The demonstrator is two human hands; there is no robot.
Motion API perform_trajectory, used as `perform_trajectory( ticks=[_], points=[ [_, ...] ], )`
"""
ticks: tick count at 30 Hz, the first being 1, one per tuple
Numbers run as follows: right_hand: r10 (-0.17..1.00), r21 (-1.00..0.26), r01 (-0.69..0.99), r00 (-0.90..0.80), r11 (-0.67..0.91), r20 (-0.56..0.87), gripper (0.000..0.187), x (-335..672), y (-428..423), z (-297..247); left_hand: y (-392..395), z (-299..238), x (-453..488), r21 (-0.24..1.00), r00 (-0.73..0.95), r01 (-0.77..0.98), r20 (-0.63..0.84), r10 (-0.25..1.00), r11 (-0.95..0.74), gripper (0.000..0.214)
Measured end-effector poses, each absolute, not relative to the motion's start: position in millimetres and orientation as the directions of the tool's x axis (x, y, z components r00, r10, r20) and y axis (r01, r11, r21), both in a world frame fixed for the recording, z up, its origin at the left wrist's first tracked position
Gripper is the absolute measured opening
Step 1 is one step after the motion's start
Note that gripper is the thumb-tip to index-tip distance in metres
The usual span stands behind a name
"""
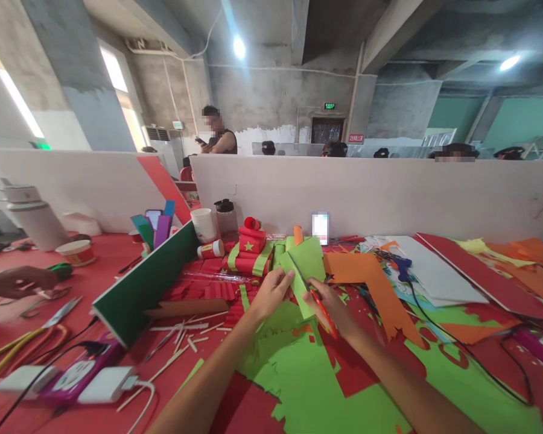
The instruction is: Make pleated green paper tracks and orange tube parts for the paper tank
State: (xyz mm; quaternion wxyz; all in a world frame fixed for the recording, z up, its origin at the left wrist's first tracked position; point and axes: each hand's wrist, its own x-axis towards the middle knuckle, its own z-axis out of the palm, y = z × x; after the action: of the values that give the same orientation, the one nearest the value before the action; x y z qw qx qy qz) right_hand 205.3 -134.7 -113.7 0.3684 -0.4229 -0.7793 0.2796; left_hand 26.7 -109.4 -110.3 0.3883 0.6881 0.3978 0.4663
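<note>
My left hand (pixel 274 294) pinches a piece of light green paper (pixel 304 299) over the middle of the table. Orange-handled scissors (pixel 323 313) are in my right hand (pixel 332 301), fingers wrapped round the handles. Their blades lie along the green paper, pointing up and left. Below both hands spread larger light green sheets (pixel 317 367) with ragged cut edges. Behind my left hand sits a red paper model (pixel 248 246) with green bands and a yellow-green star. An orange paper strip (pixel 366 268) bends away to the right of my right hand.
A dark green board (pixel 149 283) stands upright at left. Beyond it another person's hand (pixel 27 282) reaches in near large scissors (pixel 66 311). A purple power strip (pixel 79 371) with white chargers lies front left. A glue gun (pixel 402 265) trails a black cable. A lit phone (pixel 320 228) leans against the partition (pixel 366 193).
</note>
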Motion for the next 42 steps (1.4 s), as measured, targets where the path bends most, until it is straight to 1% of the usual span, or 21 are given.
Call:
perform_trajectory(
  ticks=[4, 11, 20, 24, 26, 28, 31, 34, 39, 42],
  points=[
    [0.869, -0.772, 0.42, -0.362, 0.476, 0.338, 0.036, 202.4, -135.4, -114.8, -112.0, -107.5, 27.3, 0.915, 0.246, 0.185, 0.311, 0.918, -0.359, 0.039],
    [0.859, -0.79, 0.362, -0.343, 0.495, 0.381, 0.037, 202.4, -135.0, -113.7, -115.7, -108.7, 32.8, 0.919, 0.315, 0.158, 0.3, 0.901, -0.361, 0.041],
    [0.874, -0.81, 0.348, -0.304, 0.472, 0.379, 0.043, 202.3, -134.4, -113.9, -115.6, -106.5, 31.1, 0.926, 0.319, 0.171, 0.271, 0.908, -0.337, 0.041],
    [0.877, -0.82, 0.327, -0.284, 0.469, 0.387, 0.046, 203.0, -135.4, -110.7, -119.5, -104.4, 33.6, 0.947, 0.396, 0.111, 0.237, 0.887, -0.303, 0.039],
    [0.884, -0.842, 0.3, -0.287, 0.448, 0.368, 0.048, 202.9, -135.1, -111.5, -121.0, -103.2, 34.5, 0.954, 0.419, 0.1, 0.217, 0.882, -0.282, 0.039],
    [0.9, -0.888, 0.244, -0.304, 0.39, 0.312, 0.05, 203.0, -134.4, -113.2, -121.7, -102.2, 34.5, 0.955, 0.418, 0.111, 0.208, 0.884, -0.277, 0.037],
    [0.906, -0.935, 0.139, -0.328, 0.325, 0.266, 0.049, 204.2, -134.0, -113.6, -121.2, -101.7, 33.2, 0.948, 0.404, 0.138, 0.209, 0.89, -0.286, 0.037],
    [0.896, -0.932, 0.091, -0.321, 0.352, 0.307, 0.047, 206.5, -135.5, -108.1, -120.0, -102.0, 31.1, 0.943, 0.375, 0.149, 0.226, 0.899, -0.299, 0.039],
    [0.888, -0.938, 0.068, -0.353, 0.34, 0.296, 0.046, 219.3, -138.4, -91.1, -117.6, -100.8, 26.5, 0.944, 0.263, 0.159, 0.243, 0.934, -0.291, 0.039],
    [0.865, -0.933, 0.126, -0.433, 0.338, 0.255, 0.042, 235.2, -134.7, -83.3, -115.2, -99.4, 23.0, 0.95, 0.167, 0.16, 0.24, 0.956, -0.267, 0.038]
  ],
)
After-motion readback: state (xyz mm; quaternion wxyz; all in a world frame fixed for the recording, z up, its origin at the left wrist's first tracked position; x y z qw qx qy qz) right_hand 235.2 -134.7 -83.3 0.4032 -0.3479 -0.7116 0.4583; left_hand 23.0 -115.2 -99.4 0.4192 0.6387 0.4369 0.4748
